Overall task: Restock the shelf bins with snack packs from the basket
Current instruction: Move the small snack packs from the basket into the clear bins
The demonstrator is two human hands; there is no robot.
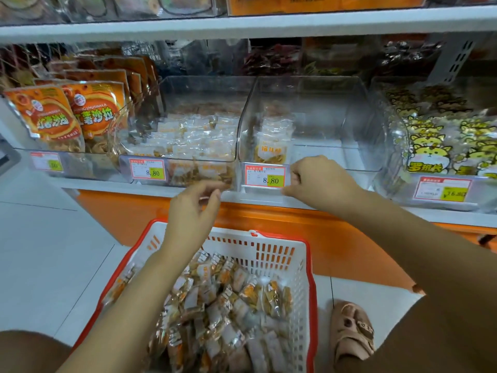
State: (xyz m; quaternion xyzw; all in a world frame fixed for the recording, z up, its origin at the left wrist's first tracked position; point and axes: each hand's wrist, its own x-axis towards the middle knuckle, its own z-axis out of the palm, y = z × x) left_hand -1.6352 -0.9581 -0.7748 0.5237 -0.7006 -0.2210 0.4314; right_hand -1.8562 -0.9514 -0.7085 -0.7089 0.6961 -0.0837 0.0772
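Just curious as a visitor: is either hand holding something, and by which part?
The right hand pinches the price label at its right edge; the left hand holds nothing.

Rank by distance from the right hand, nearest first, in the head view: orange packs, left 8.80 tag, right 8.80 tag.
1. right 8.80 tag, pinched by the right hand
2. left 8.80 tag, next bin leftward
3. orange packs, far left

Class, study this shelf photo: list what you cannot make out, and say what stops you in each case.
1. Head view, far-left price label: print too blurred to read.
2. Head view, top-shelf goods: cut off by the upper edge.
3. Head view, basket: near end cut off by the lower edge; left forearm hides some snack packs.
4. Head view, near-empty bin's price tag: right hand covers its right end.
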